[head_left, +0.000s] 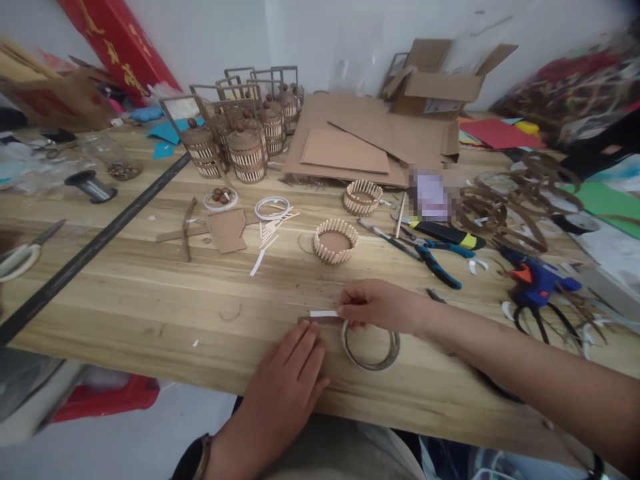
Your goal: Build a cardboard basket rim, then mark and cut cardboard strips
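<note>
My left hand (290,377) lies flat near the table's front edge, fingers stretched out. Its fingertips touch the near side of a thin brown strip (323,321). Along that strip runs a narrow white strip (323,313), whose right end disappears into the pinched fingers of my right hand (373,303). Just beneath my right hand is a brown ring (373,367) with a pale edge; its upper part is hidden by the fingers. Whether the ring and the strips are one piece I cannot tell. Farther back stand two small round stick-walled baskets (336,243).
Pliers (440,267), a yellow-black cutter (447,235) and a blue glue gun (537,277) lie to the right. Several lidded bamboo baskets (247,157) stand at the back left, beside cardboard sheets (345,150). A long black bar (100,243) crosses the left side; scissors (30,253) lie beyond it.
</note>
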The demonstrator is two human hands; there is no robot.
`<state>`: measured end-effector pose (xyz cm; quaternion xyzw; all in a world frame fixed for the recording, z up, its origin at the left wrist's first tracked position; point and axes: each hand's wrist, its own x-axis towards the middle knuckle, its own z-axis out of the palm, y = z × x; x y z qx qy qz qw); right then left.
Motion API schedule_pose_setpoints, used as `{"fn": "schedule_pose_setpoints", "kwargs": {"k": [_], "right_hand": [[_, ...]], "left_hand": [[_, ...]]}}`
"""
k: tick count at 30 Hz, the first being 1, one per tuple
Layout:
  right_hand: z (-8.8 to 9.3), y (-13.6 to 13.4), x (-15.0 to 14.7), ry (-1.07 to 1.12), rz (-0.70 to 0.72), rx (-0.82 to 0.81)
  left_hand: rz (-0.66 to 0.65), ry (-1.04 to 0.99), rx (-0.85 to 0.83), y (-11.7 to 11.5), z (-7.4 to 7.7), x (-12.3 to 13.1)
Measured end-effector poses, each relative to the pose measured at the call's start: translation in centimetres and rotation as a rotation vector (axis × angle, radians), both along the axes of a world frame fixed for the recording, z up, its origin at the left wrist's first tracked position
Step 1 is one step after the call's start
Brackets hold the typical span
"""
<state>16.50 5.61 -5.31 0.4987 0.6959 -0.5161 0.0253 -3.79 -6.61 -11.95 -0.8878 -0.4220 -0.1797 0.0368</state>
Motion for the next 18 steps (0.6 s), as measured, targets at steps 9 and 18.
{"fn": "schedule_pose_setpoints", "kwargs": {"k": [9, 18], "right_hand": [[-0.3, 0.0, -2.5, -0.177, 0.081, 0.179], [0.2, -0.2, -3.1, -0.259, 0.109, 0.205]], "left_hand": [[0.065, -0.058, -0.024, -0.4, 0.0, 0.2], [0.056, -0.064, -0.031, -0.4, 0.0, 0.1]]}}
